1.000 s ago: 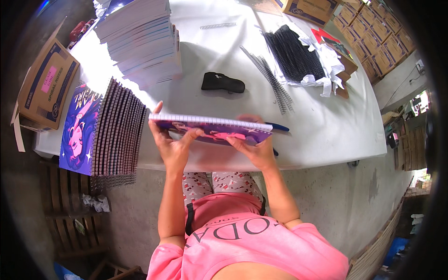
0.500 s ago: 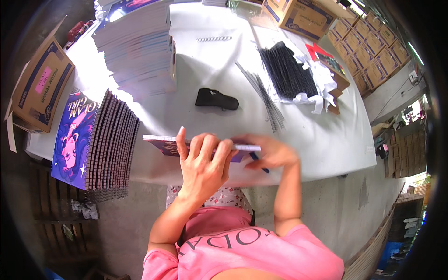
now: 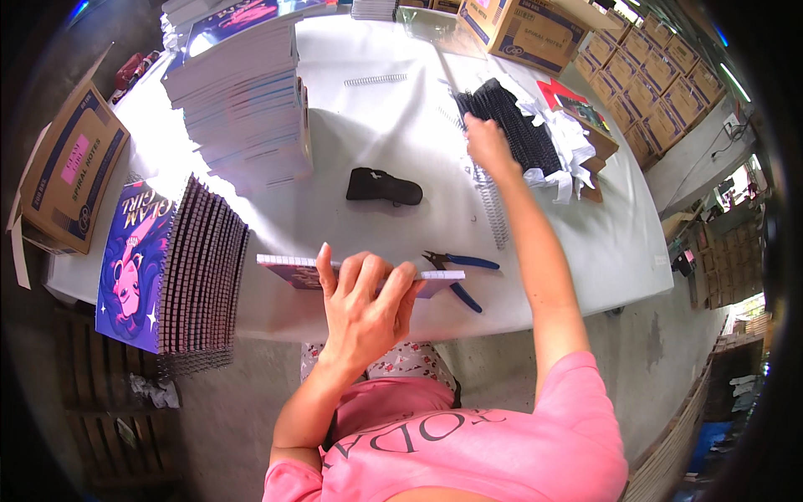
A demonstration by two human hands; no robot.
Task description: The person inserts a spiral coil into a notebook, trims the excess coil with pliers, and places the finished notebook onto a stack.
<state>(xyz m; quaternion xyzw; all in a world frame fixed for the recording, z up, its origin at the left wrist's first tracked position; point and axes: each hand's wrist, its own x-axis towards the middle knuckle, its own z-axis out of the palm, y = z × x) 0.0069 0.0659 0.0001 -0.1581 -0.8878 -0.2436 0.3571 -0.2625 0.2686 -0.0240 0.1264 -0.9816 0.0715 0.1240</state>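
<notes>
The left hand grips a notebook at the near edge of the white table, fingers curled over its top edge and holding it upright. The right hand reaches far across to the pile of black spiral coils and touches them (whether it has closed on one cannot be told). Blue-handled pliers lie just beside the notebook, a black pouch farther back.

Purple-covered notebook standing on edge at table's near side, black spiral coils (bundled) far right
</notes>
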